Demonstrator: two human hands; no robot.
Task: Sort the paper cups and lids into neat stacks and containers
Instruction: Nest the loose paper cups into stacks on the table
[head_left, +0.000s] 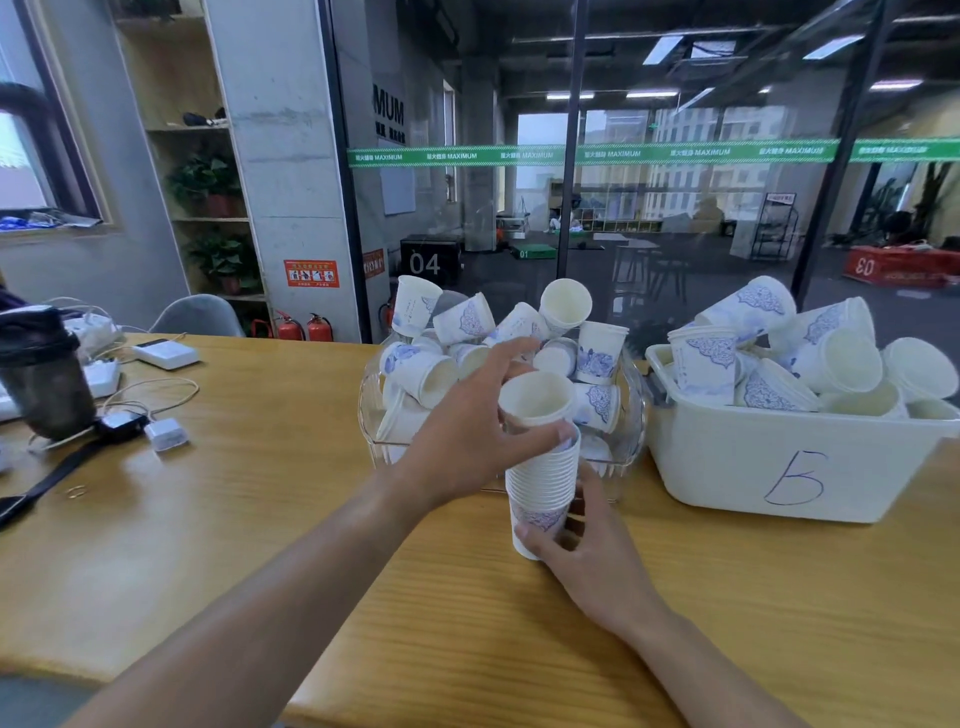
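Note:
A tall stack of nested white paper cups (545, 478) with blue patterns stands at the middle of the wooden table. My right hand (587, 561) grips the bottom of the stack. My left hand (467, 431) holds the top cup (537, 397) at its rim, thumb curled under it, fingers stretched over the pile behind. Behind the stack is a clear plastic container (374, 415) heaped with loose cups. A white bin (727, 467) marked with a handwritten letter sits to the right, also piled with loose cups.
At the table's left lie a dark jar (41, 379), white chargers (166, 353), cables and a black strap (52, 478). A grey chair (197, 314) stands behind the table. A glass wall runs behind the containers.

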